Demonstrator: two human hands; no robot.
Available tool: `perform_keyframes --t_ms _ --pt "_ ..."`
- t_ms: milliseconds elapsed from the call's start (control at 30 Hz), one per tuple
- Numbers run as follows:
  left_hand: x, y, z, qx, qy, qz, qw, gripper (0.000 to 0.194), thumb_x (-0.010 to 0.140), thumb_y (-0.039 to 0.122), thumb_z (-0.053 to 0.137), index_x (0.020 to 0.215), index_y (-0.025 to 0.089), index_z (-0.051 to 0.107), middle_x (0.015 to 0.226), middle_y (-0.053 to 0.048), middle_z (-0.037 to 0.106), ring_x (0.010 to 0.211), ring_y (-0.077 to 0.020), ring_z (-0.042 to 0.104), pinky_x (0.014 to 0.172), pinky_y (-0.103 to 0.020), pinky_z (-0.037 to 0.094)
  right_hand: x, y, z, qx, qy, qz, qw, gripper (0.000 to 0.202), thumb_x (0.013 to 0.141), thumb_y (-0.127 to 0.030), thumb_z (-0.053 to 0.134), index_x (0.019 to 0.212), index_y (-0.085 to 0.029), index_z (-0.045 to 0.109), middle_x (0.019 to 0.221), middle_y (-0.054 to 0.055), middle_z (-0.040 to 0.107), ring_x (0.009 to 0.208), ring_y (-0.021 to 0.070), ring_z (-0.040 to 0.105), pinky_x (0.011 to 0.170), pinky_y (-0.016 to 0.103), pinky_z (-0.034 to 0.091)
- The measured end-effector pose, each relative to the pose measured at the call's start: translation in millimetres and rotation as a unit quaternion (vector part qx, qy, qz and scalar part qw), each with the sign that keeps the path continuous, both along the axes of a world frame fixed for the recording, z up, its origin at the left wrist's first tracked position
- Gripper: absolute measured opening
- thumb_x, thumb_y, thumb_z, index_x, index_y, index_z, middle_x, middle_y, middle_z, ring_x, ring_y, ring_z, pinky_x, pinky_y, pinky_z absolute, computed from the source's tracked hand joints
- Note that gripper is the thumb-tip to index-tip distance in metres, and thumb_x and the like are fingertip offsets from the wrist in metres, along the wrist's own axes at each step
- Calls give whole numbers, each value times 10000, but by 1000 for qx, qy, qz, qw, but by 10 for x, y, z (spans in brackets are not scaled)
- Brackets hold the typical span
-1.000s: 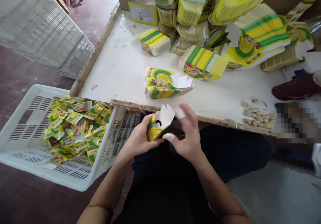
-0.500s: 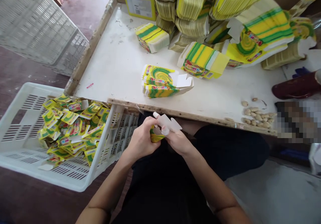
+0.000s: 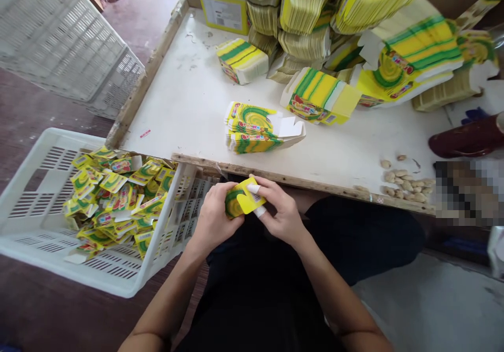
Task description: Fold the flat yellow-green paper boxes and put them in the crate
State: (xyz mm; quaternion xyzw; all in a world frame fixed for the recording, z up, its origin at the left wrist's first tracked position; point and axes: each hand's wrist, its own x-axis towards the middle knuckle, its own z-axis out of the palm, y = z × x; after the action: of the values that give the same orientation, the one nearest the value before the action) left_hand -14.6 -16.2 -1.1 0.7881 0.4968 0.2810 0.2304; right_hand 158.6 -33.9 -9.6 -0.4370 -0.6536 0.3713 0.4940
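Observation:
A small yellow and green carton (image 3: 244, 198) is held between both hands in front of my body, just below the table's front edge. My left hand (image 3: 216, 215) is wrapped round its left side. With thumb and fingers, my right hand (image 3: 279, 210) pinches its right end, where a yellow flap with a barcode lies folded over. White wraps cover fingertips of the right hand. On the table beyond lies a short stack of flattened cartons (image 3: 255, 126), their white flaps pointing right.
At my left stands a white plastic crate (image 3: 136, 281) holding many folded cartons. Bundles of flat cartons (image 3: 303, 5) are piled at the table's back. Peanuts (image 3: 405, 181) and a dark red cylindrical object (image 3: 464, 136) are at the right. A wooden strip (image 3: 315, 184) edges the table.
The white end flaps that stood out from the carton are now folded over, showing the yellow barcoded side. My right hand has shifted its hold to that end.

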Motion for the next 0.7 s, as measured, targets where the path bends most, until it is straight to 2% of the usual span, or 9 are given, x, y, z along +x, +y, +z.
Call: perform_keyframes --t_ms 133,267,333,400,567,633,700 --pt "-29 16 89 10 10 -38 999 455 704 167 615 1140 221 499 1039 -74 663 927 -252 645 800 -378 513 37 -11 -25 25 -52 46 997 343 891 -166 567 1225 -224 622 1503 158 406 1318 263 492 1019 417 490" --pt "-73 100 178 -18 30 -75 997 465 676 216 661 1128 221 553 1012 -64 693 888 -243 668 770 -348 527 147 29 -6 -9 -91 94 991 221 882 -231 639 1094 -236 701 1478 144 448 1304 276 508 1015 419 494" --pt "-90 142 208 -37 46 -84 995 485 655 221 667 1130 227 570 1017 -59 701 883 -243 673 778 -347 530 194 57 22 -19 -106 118 987 220 882 -228 643 1093 -242 706 1475 141 453 1304 279 508 1020 426 489" --pt "-85 172 223 -38 54 -77 995 502 647 229 669 1139 229 573 1026 -62 703 887 -249 674 783 -354 529 203 71 49 -23 -116 127 985 248 896 -233 628 1137 -246 686 1515 141 393 1338 284 467 1033 434 476" --pt "-32 190 199 -7 62 -64 996 497 656 222 652 1146 214 563 1010 -75 703 877 -259 671 759 -356 518 94 12 32 -53 -120 134 982 428 929 -281 580 1347 -212 524 1618 153 74 1409 315 352 1057 460 448" --pt "-16 187 182 -6 73 -68 995 508 654 201 634 1157 209 561 1025 -79 699 882 -262 668 758 -361 517 45 -25 -12 -61 -112 121 985 471 962 -243 501 1428 -244 427 1624 129 44 1414 304 344 1062 462 445" --pt "12 182 169 -1 80 -67 994 531 652 187 625 1177 205 554 1046 -84 694 892 -268 666 763 -369 518 5 -49 -62 -52 -90 88 991 551 973 -206 452 1495 -290 298 1621 111 94 1422 284 332 1080 461 431"
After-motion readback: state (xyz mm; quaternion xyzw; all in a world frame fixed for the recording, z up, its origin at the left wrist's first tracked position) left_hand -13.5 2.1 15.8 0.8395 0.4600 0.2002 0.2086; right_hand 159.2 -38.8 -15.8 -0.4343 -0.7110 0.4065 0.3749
